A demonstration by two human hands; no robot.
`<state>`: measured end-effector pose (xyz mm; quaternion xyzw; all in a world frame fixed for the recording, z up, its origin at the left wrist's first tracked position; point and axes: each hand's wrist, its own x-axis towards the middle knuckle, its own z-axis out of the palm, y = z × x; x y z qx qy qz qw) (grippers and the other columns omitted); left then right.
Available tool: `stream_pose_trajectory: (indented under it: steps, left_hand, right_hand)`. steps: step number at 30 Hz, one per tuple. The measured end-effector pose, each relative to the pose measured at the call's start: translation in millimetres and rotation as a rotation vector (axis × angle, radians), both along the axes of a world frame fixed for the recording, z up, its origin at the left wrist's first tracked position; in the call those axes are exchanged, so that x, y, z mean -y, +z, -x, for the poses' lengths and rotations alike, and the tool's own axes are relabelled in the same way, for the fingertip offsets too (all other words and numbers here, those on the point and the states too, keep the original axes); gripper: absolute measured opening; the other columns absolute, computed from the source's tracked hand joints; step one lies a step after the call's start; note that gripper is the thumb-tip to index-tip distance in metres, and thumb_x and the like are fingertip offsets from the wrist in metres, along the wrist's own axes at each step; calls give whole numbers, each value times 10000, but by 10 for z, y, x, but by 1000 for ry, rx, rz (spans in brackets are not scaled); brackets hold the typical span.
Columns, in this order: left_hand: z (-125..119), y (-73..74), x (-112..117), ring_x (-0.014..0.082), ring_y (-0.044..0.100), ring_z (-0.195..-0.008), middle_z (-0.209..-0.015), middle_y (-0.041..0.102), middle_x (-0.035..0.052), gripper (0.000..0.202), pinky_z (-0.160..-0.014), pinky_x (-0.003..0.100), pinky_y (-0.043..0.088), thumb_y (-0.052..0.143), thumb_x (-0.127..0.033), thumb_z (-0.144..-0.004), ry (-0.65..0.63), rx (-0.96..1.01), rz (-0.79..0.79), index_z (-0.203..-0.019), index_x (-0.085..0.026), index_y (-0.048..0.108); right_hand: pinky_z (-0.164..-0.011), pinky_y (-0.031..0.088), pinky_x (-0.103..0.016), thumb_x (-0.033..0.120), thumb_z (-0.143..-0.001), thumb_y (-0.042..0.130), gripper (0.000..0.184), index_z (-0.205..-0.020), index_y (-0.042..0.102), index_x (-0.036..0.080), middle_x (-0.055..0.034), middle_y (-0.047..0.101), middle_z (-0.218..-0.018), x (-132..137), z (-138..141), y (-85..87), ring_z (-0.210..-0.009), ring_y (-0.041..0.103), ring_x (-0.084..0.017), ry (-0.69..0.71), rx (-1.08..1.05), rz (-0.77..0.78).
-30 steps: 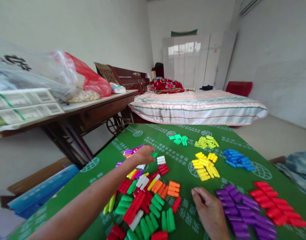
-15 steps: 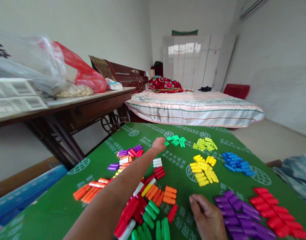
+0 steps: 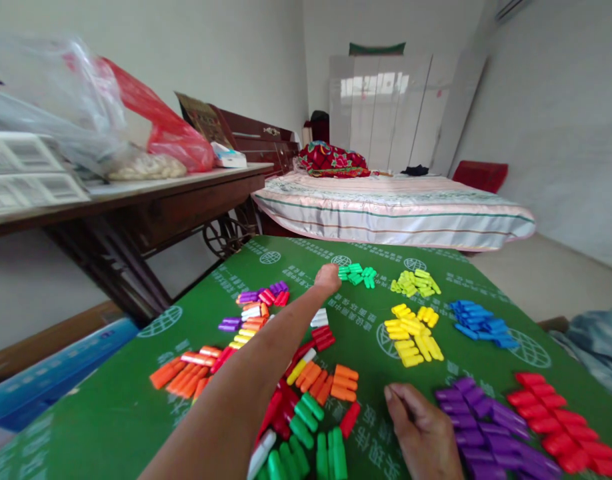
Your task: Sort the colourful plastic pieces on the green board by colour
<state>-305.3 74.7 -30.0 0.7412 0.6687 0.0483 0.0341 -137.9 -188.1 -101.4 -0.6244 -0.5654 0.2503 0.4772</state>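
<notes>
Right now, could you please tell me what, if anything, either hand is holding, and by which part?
Whether the left hand, beside the far green pieces, holds anything cannot be told, its grip being hidden; the curled right hand shows nothing held.

Small, smooth, tube-shaped pieces lay on their sides in clusters by colour. Farthest off were the mint-green pieces, with lime pieces to their right. Yellow pieces sat nearer, blue pieces right of them. Near right, purple pieces lay beside slanting rows of red pieces. Near the middle, orange pieces lay beyond thicker green pieces.
</notes>
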Motion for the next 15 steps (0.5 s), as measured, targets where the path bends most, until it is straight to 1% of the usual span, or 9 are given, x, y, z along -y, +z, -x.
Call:
stream_pose_trajectory:
  steps: [5, 9, 12, 15]
  left_hand:
    - [126, 61, 173, 197, 584, -986, -1090, 612, 89, 284, -852, 399, 479, 542, -346, -863, -53, 2, 3, -1042, -132, 595]
    - [342, 188, 439, 191, 604, -935, -982, 662, 73, 235, -811, 299, 470, 571, -301, -805, -101, -2, 25, -966, -146, 645]
    - [506, 324, 784, 171, 611, -859, -885, 681, 33, 190, -745, 236, 456, 567, -297, -775, -139, -2, 51, -879, -174, 669]
    - [604, 448, 1264, 145, 600, -767, -807, 673, -3, 172, -673, 218, 442, 541, -308, -776, -178, 9, 90, -819, -192, 661]
  right_hand:
    - [-455, 414, -172, 540, -812, 486, 417, -667, 668, 194, -10, 662, -641, 2, -68, 29, -548, 575, -130, 69, 19, 8]
    - [-517, 439, -180, 503, -833, 477, 384, -694, 661, 196, -8, 670, -668, 23, -67, 56, -597, 592, -138, 74, 26, 27]
    - [-541, 447, -193, 490, -833, 476, 372, -731, 678, 194, -9, 667, -660, 26, -66, 70, -611, 595, -145, 65, 31, 14]
    - [-540, 447, -205, 478, -831, 475, 372, -759, 695, 187, -14, 673, -674, 20, -80, 81, -612, 596, -150, 77, 36, -2]
